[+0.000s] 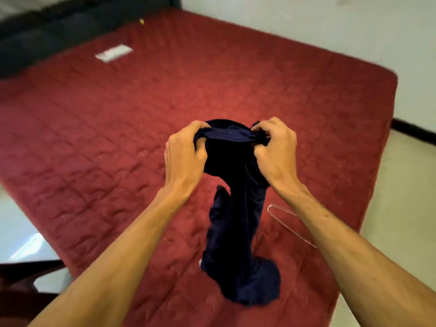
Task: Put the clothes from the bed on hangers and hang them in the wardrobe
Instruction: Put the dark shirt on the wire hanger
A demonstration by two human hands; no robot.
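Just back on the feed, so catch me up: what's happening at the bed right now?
A person stands at the red mattress, gripping a navy garment with both hands. The left hand and right hand hold its bunched top edge stretched between them, raised, while the lower end trails on the mattress. A thin hanger lies on the mattress under the right forearm, not yet inside the garment.

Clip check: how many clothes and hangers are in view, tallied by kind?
Dark navy garment: 1, held by left hand and right hand
Hanger: 1, lying on the red bed, partly behind the right forearm
Total: 2
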